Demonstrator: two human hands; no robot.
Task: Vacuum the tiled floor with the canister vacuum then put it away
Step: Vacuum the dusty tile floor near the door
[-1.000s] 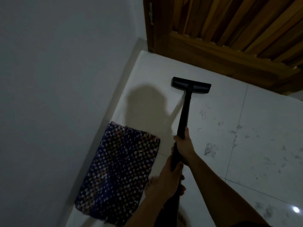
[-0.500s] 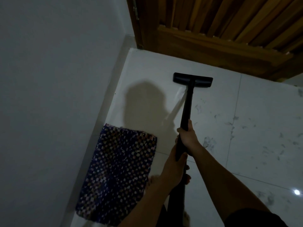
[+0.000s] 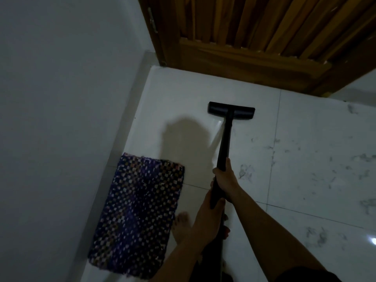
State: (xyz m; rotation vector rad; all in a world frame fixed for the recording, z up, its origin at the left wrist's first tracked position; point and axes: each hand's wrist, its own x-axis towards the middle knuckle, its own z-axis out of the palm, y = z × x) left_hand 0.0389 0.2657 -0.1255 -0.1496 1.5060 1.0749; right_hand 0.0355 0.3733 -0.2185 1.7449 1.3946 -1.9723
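Here, both hands wrapped round wand: right hand forward to steer, left hand behind to push; floor head flat on tiled floor near door-side edge.

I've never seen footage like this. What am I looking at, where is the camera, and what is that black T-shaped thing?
No machine here: a person wears the camera on their head, so you look down along their own arms. The right hand and, nearer the body, the left hand both grip a black vacuum wand. Its flat floor nozzle rests on the white tiled floor, short of a wooden door. A woven patterned mat lies by the wall, and a bare foot shows beside it.
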